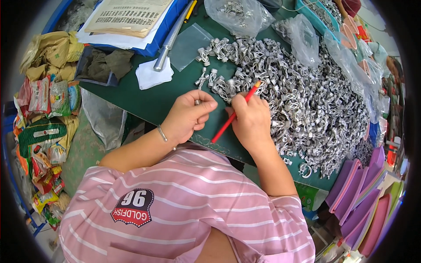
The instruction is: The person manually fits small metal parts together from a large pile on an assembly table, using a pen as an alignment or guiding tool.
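Head view: the left hand (186, 115) has its fingers closed round a small metal piece (198, 102), the right hand (253, 119) grips a red pencil (223, 128) beside heaped metal loops (311, 105) on the worktop (182, 82), apparently piece-by-piece handling needing a steady pinch next.

Bright, fairly even light — strong fisheye bending toward the rim (corners black).
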The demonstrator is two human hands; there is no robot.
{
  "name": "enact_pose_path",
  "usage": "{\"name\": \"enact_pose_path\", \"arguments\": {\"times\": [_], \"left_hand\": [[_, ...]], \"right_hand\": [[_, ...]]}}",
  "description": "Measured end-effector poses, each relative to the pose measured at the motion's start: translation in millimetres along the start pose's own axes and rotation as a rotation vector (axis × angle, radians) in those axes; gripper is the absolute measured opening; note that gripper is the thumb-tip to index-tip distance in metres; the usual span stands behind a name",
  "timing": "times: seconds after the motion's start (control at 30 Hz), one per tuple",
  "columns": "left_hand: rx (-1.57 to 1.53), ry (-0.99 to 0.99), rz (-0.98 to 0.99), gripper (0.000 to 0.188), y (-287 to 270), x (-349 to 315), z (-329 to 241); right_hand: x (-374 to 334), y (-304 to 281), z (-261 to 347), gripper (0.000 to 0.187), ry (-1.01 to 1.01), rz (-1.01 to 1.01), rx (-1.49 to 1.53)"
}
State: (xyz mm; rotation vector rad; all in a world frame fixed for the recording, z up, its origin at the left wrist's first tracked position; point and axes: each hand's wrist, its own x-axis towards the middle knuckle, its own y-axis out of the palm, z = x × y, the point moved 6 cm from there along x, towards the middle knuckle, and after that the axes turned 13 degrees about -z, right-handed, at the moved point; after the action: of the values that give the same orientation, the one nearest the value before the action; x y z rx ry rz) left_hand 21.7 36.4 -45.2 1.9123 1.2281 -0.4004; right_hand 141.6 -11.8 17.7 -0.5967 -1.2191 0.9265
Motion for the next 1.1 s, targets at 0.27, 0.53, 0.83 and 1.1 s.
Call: {"name": "enact_pose_path", "arguments": {"times": [0.27,0.53,0.83,1.1], "left_hand": [[0.309,0.016,0.223,0.02,19,-16,-1],[0.385,0.218,0.225,0.016,22,-14,-16],[0.588,1.034,0.287,0.029,40,-45,-49],[0.404,0.582,0.246,0.022,28,-25,-27]], "right_hand": [[-4,-26,-9,0.031,0.23,-0.207,0.848],[-17,-30,-11,0.028,0.3,-0.198,1.102],[-38,-3,-19,0.024,0.666,-0.15,1.572],[-31,-29,-12,0.036,0.384,-0.391,1.202]]}}
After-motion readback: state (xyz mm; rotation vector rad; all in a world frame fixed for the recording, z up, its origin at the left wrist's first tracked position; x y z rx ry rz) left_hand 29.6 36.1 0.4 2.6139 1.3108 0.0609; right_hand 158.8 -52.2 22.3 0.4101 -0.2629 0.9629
